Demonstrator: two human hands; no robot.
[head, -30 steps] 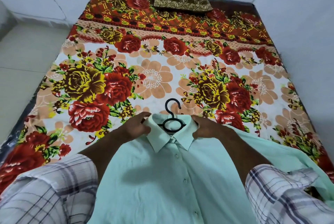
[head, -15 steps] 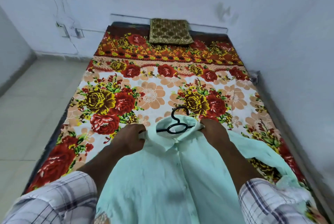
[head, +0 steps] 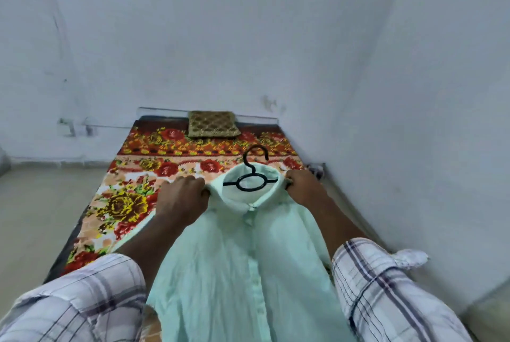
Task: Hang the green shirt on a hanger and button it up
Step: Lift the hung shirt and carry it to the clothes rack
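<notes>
The pale green shirt (head: pixel 242 267) hangs in front of me, lifted off the bed, with its buttoned front facing me. A black plastic hanger (head: pixel 252 176) sits inside the collar, its hook sticking up above it. My left hand (head: pixel 182 198) grips the left shoulder of the shirt beside the collar. My right hand (head: pixel 303 187) grips the right shoulder in the same way. Both hands hold the shirt up at about the same height; the hanger's arms are hidden under the cloth.
Below and beyond the shirt lies a bed with a red and yellow floral sheet (head: pixel 132 198). A brown patterned pillow (head: pixel 211 127) rests at its far end. White walls close in behind and to the right; pale floor lies on the left.
Both hands have raised the shirt and hanger off the bed. My view has tilted upward, so more wall and less bed shows.
</notes>
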